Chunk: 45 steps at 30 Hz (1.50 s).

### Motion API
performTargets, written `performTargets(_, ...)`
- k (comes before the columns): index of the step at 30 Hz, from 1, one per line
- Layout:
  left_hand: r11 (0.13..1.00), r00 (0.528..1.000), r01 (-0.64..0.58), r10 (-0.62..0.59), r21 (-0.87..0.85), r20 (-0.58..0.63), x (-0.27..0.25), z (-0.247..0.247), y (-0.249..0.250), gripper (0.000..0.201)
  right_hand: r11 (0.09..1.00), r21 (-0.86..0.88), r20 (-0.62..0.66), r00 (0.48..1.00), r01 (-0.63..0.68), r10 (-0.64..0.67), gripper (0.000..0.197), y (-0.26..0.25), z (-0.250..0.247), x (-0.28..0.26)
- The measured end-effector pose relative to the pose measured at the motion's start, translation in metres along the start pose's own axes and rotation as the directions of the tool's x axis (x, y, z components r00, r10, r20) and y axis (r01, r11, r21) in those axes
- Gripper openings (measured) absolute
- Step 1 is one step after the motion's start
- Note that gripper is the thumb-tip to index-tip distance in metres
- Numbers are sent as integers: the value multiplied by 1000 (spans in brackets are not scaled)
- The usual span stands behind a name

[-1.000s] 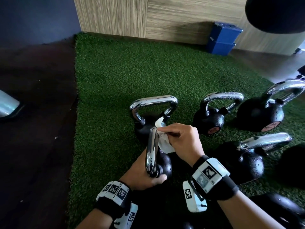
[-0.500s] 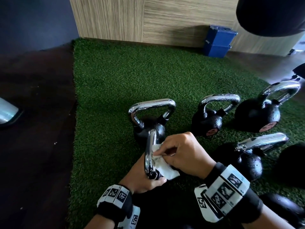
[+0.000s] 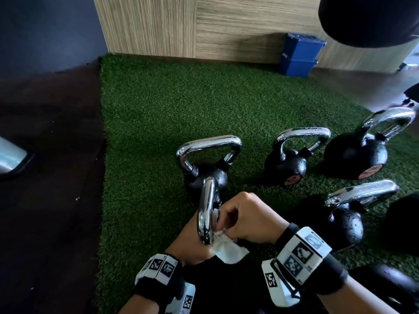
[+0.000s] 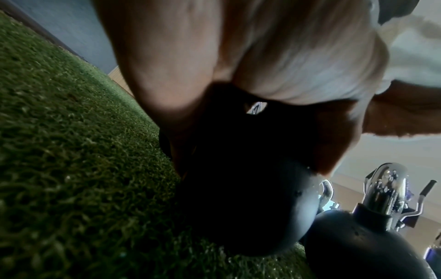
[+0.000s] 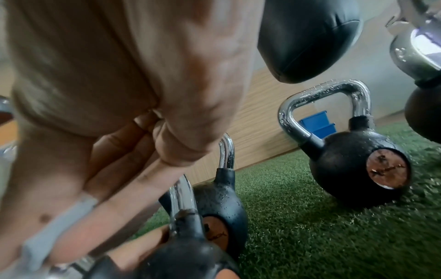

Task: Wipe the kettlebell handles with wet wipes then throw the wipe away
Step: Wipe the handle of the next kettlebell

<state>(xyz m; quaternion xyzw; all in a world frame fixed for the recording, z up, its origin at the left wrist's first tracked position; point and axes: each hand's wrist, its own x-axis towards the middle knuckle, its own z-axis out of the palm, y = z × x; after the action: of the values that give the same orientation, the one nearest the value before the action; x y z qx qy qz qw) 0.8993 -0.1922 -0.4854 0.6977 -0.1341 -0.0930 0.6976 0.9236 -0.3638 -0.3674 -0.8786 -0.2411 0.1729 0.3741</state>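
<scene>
Green turf mat (image 3: 158, 105) on dark floor (image 3: 49, 177); black chrome-handled kettlebells (image 3: 288, 164) standing on turf.

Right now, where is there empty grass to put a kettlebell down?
The green turf is bare between the wooden wall and the kettlebells, and left toward the dark floor. It is crowded on the right, where kettlebells cluster beside the right hand.

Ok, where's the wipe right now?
In the head view the wipe is at bottom centre, pinched in the right hand against the near end of the closest kettlebell's chrome handle, just above the left hand.
</scene>
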Motion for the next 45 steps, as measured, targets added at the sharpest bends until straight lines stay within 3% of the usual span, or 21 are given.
performTargets(3,999,1000,17,-18,-32,-10,-4,1,6,44,999,-50,9,1000,-12,13,28,4,5,3)
performTargets(9,997,994,70,-72,32,78,-9,-3,2,53,999,45,-16,1000,8,-7,25,12,8,2)
performTargets(13,993,997,52,-57,109,42,-6,-3,-3,69,971,-237,15,999,-27,32,19,12,9,5)
performTargets(15,989,997,58,-65,136,43,-4,-2,-3,74,960,-279,52,998,-2,17,23,8,10,4)
performTargets(18,973,995,61,-77,221,63,-6,-3,-5,62,980,-191,146,989,46,-18,31,2,7,4)
performTargets(20,968,996,50,-67,244,62,-11,-4,-4,70,993,-113,201,980,27,-4,27,2,3,4)
performTargets(23,971,995,-27,3,237,100,-13,-1,-5,66,989,-150,250,967,-12,50,24,6,2,6)
performTargets(25,959,991,-70,36,274,128,-12,0,-4,58,988,-153,252,965,-34,72,36,10,2,7)
performTargets(28,964,996,-63,43,260,82,-10,1,2,91,998,10,279,959,-60,55,47,19,4,5)
performTargets(31,933,993,-96,66,346,98,-9,0,4,105,964,244,291,956,-110,35,27,25,8,0)
performTargets(34,889,988,-119,62,441,141,-7,1,8,100,886,443,269,963,-138,16,18,31,13,-2)
performTargets(38,869,977,-189,117,458,181,-4,5,8,95,660,736,163,986,-152,46,10,41,23,-4)
performTargets(43,862,972,-218,148,459,184,1,6,8,109,645,747,184,982,-160,29,7,51,26,-8)
performTargets(45,854,969,-234,164,464,187,1,5,7,97,596,781,170,982,-188,86,17,54,25,-7)
